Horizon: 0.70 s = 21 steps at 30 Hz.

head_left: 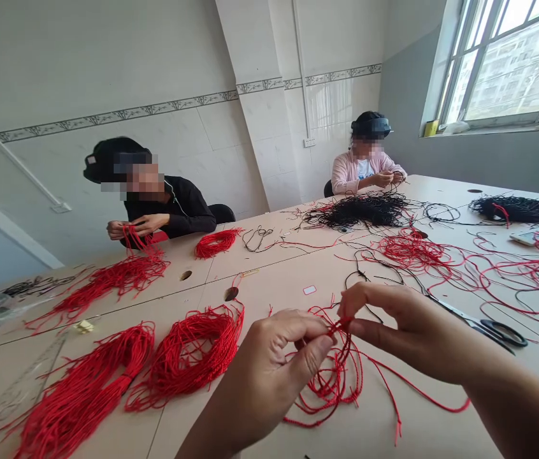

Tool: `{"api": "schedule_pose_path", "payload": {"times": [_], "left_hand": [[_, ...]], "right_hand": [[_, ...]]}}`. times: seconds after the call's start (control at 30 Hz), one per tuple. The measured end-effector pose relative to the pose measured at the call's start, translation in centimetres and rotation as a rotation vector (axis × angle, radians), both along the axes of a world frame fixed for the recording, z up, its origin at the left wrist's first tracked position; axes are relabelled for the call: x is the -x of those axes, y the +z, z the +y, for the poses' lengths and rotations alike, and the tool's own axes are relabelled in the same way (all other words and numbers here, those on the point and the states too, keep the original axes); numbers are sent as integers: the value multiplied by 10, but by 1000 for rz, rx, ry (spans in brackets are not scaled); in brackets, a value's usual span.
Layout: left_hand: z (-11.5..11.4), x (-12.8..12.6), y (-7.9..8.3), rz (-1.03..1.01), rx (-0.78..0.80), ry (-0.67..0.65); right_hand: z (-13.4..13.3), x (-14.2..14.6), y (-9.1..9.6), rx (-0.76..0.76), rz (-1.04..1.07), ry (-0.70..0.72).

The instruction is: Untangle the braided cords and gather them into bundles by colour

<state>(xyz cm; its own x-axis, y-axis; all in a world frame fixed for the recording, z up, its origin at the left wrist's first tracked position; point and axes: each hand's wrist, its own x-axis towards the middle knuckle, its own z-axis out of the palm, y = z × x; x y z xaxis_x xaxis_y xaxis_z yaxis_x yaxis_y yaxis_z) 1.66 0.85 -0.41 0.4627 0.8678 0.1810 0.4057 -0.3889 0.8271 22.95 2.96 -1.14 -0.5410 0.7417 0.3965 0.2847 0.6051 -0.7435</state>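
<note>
The left hand and right hand each pinch nearly shut, thumb against fingers, on a tangle of thin red cords, gathered between the fingertips while loose loops hang onto the pale laminate table. A close, firm pinch suits such fine cord, with the strands kept from slipping apart. Black-handled steel scissors lie just beyond the right hand; thick hanks of red cord lie to the left.

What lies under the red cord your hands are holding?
A loose tangle of red cord hangs from the left hand and the right hand onto the pale tabletop; the tabletop beneath the densest loops cannot be seen.
</note>
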Motion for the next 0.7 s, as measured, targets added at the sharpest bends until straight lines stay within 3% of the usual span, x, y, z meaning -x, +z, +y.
{"api": "schedule_pose_path", "payload": {"times": [0.13,0.33,0.5,0.6,0.7], "left_hand": [[1,-1,-2,-42,-120,135],[-2,0,-5,-235,-61,185],[-1,-1,-9,-269,-78,230],[0,-3,-12,-198,-276,270],[0,-7,-13,-85,-561,253]], "right_hand": [[-5,-4,-4,66,-10,23],[-7,6,-8,87,-59,-135],[-10,6,-6,137,-29,-79],[-13,4,-8,125,-5,-91],[-15,4,-12,-55,82,-249]]}}
